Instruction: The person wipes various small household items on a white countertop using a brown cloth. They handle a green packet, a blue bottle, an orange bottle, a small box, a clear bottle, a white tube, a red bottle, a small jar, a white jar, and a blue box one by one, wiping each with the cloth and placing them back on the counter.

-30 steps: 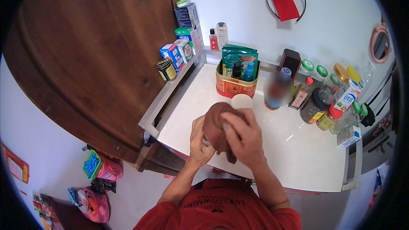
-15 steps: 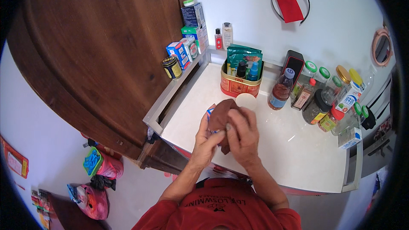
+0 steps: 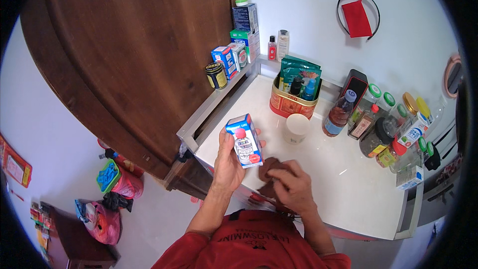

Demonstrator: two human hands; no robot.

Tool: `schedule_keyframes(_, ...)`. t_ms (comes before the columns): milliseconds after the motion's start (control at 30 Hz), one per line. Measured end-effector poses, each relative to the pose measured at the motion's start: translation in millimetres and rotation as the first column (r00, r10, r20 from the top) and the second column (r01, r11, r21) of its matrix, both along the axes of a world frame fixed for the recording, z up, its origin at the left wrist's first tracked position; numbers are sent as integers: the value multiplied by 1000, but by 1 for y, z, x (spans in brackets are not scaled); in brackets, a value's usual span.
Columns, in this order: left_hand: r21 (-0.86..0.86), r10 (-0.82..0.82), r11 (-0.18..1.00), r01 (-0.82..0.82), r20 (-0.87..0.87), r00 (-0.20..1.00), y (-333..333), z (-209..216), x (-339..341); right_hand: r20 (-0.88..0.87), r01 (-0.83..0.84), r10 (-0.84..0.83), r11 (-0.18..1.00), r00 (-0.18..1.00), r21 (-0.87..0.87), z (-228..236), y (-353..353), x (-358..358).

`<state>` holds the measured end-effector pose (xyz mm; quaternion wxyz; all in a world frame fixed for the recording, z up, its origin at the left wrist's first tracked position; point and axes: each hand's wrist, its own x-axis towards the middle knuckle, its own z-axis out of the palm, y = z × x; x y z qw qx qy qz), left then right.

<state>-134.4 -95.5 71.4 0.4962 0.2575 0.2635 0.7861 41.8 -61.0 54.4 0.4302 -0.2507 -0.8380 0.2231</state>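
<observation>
A small blue and white carton (image 3: 244,142) with red spots stands upright in my left hand (image 3: 229,162). The thumb presses its left side and fingertips show at its right edge. Lower and to the right, my right hand (image 3: 295,187) grips a crumpled brown cloth (image 3: 271,177) over the front part of the white tabletop (image 3: 343,194). A white cup (image 3: 297,128) sits just beyond the two hands. Behind it is a red and gold tin (image 3: 289,104) holding green packets and small bottles.
A bottle of brown liquid (image 3: 339,113) and several lidded jars (image 3: 374,137) crowd the right side. Boxes (image 3: 224,61) and a dark round tin (image 3: 216,75) line the left ledge. Metal rails (image 3: 214,107) edge the table. Bags (image 3: 103,221) lie on the floor at left.
The cloth has come away from the carton, which now shows its front. My right hand has moved down and right with the cloth. The whole view has shifted slightly.
</observation>
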Motion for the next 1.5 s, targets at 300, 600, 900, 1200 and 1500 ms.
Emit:
schedule_keyframes(300,-32,-11,999,10,-30,999,6,3,31,-277,44,-19,996,961,84,51,10,-37)
schedule_keyframes(600,73,23,997,-39,201,979,11,4,-2,-92,-139,141,990,986,27,11,-4,-13)
schedule_keyframes(900,94,-184,977,191,-74,980,3,-10,16,-458,-332,73,789,886,-517,42,19,-28)
schedule_keyframes(1200,93,21,995,-27,73,997,8,-12,5,-220,-194,157,968,963,-159,24,4,-38)
schedule_keyframes(1500,271,-194,951,147,155,969,17,-17,-28,-160,-323,282,860,946,-395,16,5,-19)
